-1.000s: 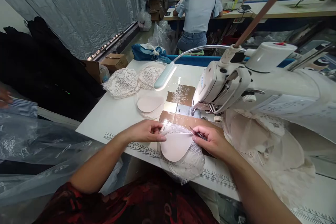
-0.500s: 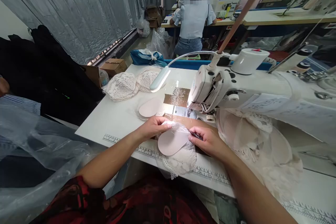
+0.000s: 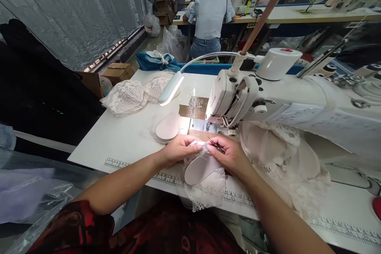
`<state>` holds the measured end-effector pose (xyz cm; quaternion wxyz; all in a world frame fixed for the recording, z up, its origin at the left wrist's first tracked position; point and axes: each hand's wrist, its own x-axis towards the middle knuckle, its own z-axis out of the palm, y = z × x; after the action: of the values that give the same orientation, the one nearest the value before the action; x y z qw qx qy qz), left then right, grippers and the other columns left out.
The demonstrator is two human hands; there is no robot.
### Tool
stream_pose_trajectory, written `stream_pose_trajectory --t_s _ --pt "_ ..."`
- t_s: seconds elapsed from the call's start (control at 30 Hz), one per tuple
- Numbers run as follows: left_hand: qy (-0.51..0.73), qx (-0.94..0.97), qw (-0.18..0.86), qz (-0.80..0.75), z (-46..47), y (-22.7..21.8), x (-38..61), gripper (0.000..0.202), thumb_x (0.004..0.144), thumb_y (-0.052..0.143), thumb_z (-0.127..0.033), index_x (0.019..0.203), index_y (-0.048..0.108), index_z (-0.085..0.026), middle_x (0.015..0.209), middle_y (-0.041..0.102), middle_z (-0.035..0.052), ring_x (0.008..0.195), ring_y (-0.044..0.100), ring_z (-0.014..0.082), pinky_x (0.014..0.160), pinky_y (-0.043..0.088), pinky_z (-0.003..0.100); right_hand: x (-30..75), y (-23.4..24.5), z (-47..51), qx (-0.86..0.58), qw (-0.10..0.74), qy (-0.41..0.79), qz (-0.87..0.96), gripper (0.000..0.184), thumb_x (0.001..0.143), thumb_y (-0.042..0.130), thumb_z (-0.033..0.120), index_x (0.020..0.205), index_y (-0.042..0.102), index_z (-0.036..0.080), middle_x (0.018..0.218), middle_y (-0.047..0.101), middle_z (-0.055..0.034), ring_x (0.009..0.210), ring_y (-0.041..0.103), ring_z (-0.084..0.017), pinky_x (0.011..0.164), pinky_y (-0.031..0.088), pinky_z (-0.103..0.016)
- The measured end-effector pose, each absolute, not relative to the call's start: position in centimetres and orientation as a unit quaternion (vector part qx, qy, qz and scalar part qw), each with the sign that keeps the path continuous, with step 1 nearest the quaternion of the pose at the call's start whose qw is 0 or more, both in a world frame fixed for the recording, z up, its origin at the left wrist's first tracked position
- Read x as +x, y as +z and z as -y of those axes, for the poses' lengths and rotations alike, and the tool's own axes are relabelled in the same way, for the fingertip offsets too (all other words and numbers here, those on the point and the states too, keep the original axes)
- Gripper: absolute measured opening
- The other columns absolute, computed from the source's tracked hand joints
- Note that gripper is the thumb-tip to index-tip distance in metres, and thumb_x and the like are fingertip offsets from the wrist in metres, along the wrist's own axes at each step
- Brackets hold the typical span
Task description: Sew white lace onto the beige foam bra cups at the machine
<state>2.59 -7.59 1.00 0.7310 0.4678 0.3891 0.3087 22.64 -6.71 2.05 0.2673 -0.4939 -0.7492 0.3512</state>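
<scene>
A white lace piece (image 3: pixel 210 190) with a pale pink oval pad (image 3: pixel 198 171) on it hangs over the table's front edge. My left hand (image 3: pixel 180 150) pinches the lace's upper edge between thumb and fingers. Close beside it, my right hand (image 3: pixel 228 151) grips a pair of small dark thread snips (image 3: pixel 218 147), its thumb and fingertips also at the lace edge. Both hands are just in front of the sewing machine's needle area (image 3: pixel 207 125). Another pale pink pad (image 3: pixel 167 127) lies left of the needle plate.
The white sewing machine (image 3: pixel 268 91) stands at right, with a heap of lace pieces (image 3: pixel 285 162) under its arm. Lace cups (image 3: pixel 125 97) lie at the table's back left, near a lamp (image 3: pixel 171 89). A co-worker (image 3: pixel 208 20) sits ahead. A printed ruler (image 3: pixel 235 198) runs along the front edge.
My hands have come closer together at the lace edge, and the snips' tip now points up and left. The view has shifted slightly to the right.
</scene>
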Motion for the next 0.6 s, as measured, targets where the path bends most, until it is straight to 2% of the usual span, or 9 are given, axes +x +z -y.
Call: stream_pose_trajectory --t_s 0.13,0.37,0.6 --pt "0.303 0.474 0.722 -0.403 7.07 0.37 2.79 0.037 0.079 0.069 -0.045 0.090 0.065 -0.010 0.070 0.058 0.0015 0.059 0.050 0.0078 0.053 0.036 0.018 22.41 2.22 6.64 -0.524 0.249 0.333 0.743 0.024 0.084 0.053 0.041 0.074 0.062 0.021 0.068 0.062 -0.0024 0.066 0.054 -0.018 0.063 0.042 -0.030" --pt "0.303 0.461 0.723 -0.416 6.65 0.25 2.74 0.035 0.078 0.069 -0.045 0.085 0.063 -0.011 0.068 0.059 0.0009 0.058 0.051 0.0085 0.053 0.039 0.019 22.38 2.13 6.55 -0.530 0.247 0.338 0.737 0.025 0.085 0.053 0.039 0.071 0.061 0.021 0.064 0.061 -0.0011 0.063 0.053 -0.017 0.062 0.040 -0.030" --pt "0.336 0.447 0.706 -0.434 7.14 0.67 3.14 0.028 0.079 0.069 -0.038 0.088 0.060 -0.013 0.068 0.056 -0.0007 0.056 0.048 0.0075 0.052 0.038 0.019 22.32 1.62 6.86 -0.506 0.276 0.319 0.752 0.017 0.083 0.058 0.037 0.078 0.060 0.021 0.065 0.061 0.0016 0.059 0.054 -0.014 0.055 0.040 -0.025"
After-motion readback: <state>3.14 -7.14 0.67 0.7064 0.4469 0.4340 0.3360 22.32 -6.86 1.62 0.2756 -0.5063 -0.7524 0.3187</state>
